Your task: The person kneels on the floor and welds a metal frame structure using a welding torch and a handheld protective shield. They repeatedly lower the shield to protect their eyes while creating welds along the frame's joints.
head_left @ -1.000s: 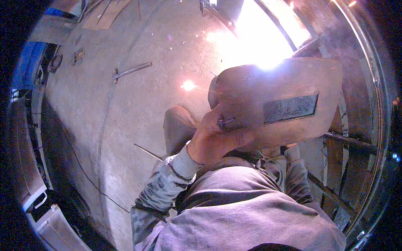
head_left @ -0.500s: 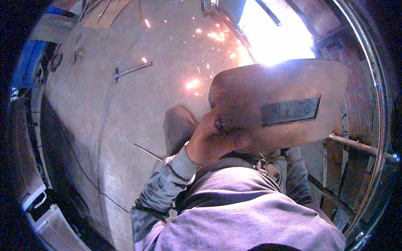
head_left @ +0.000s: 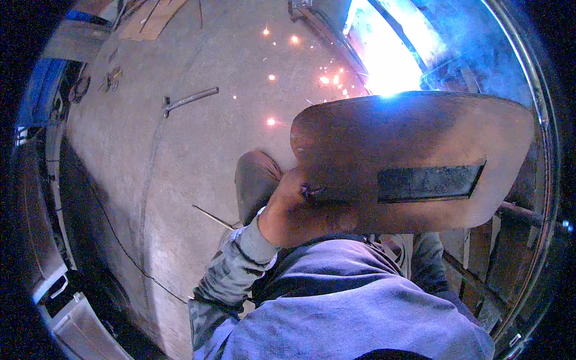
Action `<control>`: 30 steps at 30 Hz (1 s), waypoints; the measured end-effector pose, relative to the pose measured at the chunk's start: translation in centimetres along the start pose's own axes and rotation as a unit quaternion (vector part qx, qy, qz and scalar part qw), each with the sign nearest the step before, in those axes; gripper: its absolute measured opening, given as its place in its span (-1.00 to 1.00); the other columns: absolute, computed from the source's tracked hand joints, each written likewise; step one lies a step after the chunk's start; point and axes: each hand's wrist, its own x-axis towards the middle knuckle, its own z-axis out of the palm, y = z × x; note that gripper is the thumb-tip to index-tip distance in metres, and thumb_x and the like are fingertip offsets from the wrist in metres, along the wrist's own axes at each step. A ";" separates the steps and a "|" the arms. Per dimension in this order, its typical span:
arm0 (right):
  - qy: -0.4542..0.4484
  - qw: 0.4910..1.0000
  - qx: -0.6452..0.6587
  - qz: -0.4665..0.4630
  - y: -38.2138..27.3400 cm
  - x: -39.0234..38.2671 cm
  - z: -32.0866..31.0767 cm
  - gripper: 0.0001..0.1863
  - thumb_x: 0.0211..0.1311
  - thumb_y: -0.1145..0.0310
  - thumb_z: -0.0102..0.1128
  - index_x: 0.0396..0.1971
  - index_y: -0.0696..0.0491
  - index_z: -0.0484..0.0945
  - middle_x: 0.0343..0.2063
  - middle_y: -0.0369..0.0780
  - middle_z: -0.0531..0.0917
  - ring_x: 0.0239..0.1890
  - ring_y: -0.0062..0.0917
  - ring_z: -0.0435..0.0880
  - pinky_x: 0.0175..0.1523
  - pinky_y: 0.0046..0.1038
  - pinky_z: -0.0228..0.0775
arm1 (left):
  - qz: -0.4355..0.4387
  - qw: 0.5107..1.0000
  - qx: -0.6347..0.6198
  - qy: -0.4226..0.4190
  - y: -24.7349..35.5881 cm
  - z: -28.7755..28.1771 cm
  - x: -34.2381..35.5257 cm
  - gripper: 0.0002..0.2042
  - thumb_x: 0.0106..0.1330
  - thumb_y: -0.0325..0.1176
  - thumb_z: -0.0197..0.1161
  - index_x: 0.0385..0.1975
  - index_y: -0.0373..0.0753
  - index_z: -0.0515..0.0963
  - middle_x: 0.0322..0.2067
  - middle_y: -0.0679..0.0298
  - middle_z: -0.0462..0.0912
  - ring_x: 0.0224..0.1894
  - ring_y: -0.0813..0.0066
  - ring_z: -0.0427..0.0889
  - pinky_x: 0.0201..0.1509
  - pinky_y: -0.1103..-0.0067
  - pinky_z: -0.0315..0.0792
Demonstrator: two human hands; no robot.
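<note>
A brown hand-held welding shield (head_left: 342, 141) with a dark rectangular window (head_left: 429, 182) spreads across the middle right. My left hand (head_left: 288, 210) is closed around its left edge, the fingers partly out of sight. Just beyond the shield's upper rim, a white-blue welding glare (head_left: 387, 69) washes out the metalwork there. Orange sparks (head_left: 327, 80) scatter to the left of it. My right sleeve (head_left: 428, 264) runs up beneath the shield, which hides my right hand and whatever it may hold.
A short metal bar with a crosspiece (head_left: 193, 101) lies on the concrete floor (head_left: 198, 144). A thin rod (head_left: 213, 216) sticks out beside my left knee (head_left: 255, 180). A dark cable (head_left: 111, 228) trails along the left. Curved metal tubing (head_left: 536, 99) borders the right side.
The shield has shifted right and slightly down, with my left hand still gripping it. The glare looks smaller and bluer, with smoke at its right. Fewer sparks show.
</note>
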 end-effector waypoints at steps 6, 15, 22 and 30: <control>-0.004 1.000 -0.001 0.010 -0.3 -0.3 -0.3 -0.23 0.26 0.12 0.33 0.39 0.15 0.31 -0.05 -0.01 0.69 -0.02 -0.23 0.66 0.15 -0.30 0.47 | 0.019 1.000 0.014 -0.014 -0.3 -0.9 -0.1 -0.47 0.07 -0.48 0.58 0.08 -0.29 0.56 -0.01 0.27 0.69 -0.01 0.44 0.63 0.11 0.45 0.53; -0.005 1.000 -0.001 0.021 -0.7 -0.1 -0.7 -0.23 0.26 0.13 0.33 0.39 0.15 0.31 -0.05 -0.01 0.70 -0.02 -0.22 0.66 0.15 -0.30 0.47 | 0.004 0.999 -0.030 -0.021 0.7 -1.5 0.6 -0.55 0.16 -0.51 0.52 0.07 -0.30 0.56 -0.02 0.27 0.68 -0.01 0.48 0.64 0.11 0.46 0.55; -0.007 1.000 -0.001 0.020 -1.1 0.2 -0.6 -0.23 0.26 0.13 0.33 0.39 0.15 0.31 -0.05 -0.01 0.70 -0.02 -0.22 0.66 0.15 -0.30 0.47 | -0.011 0.998 -0.067 -0.013 0.7 -1.5 0.8 -0.54 0.16 -0.49 0.51 0.09 -0.30 0.56 -0.03 0.28 0.68 -0.02 0.49 0.63 0.09 0.47 0.54; -0.003 1.000 -0.014 0.001 -0.5 1.5 0.1 -0.23 0.26 0.14 0.33 0.40 0.15 0.31 -0.05 -0.01 0.70 -0.02 -0.21 0.66 0.16 -0.29 0.46 | 0.068 0.996 0.020 0.052 2.4 -0.7 0.8 -0.56 0.14 -0.48 0.50 0.06 -0.27 0.57 -0.04 0.27 0.68 -0.02 0.45 0.63 0.09 0.45 0.53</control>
